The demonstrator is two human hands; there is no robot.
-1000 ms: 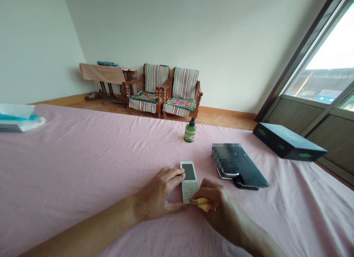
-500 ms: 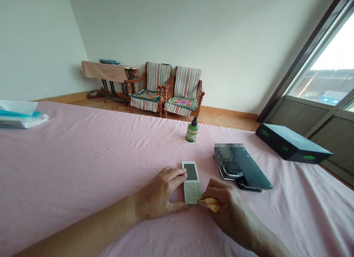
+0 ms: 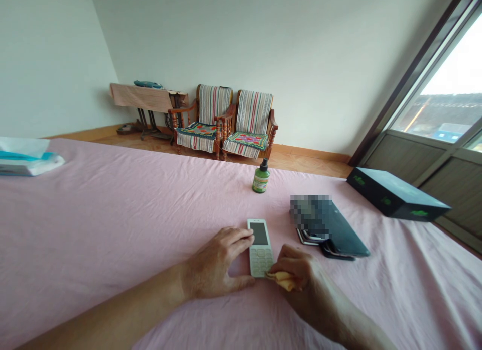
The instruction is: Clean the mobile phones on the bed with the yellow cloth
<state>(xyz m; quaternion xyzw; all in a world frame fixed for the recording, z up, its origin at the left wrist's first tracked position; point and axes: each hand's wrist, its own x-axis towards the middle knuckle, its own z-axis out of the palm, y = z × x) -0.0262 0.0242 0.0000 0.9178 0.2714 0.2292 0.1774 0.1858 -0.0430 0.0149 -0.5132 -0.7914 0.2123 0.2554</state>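
A white keypad phone (image 3: pixel 259 257) lies face up on the pink cloth (image 3: pixel 131 204), its dark screen toward the far side. My left hand (image 3: pixel 218 262) holds it from the left, fingertips on the edge beside the screen and the thumb at the lower left corner. Pinched in my right hand (image 3: pixel 301 269) is a folded yellow cloth (image 3: pixel 285 280), whose tip touches the phone's lower right corner over the bottom keys. The fingers of that hand are closed, and part of the yellow cloth is hidden inside them.
Beyond the phone stands a green spray bottle (image 3: pixel 261 179). To the right lie stacked dark devices (image 3: pixel 344 229), partly pixelated, and a black box (image 3: pixel 395 194). A tissue pack (image 3: pixel 30 161) sits at far left. Two wooden armchairs (image 3: pixel 248 119) and a cloth-covered table (image 3: pixel 141 96) stand by the wall.
My right hand and the yellow cloth have shifted slightly left, so the cloth's tip reaches a little further onto the phone's bottom corner. My left hand and the phone keep their places.
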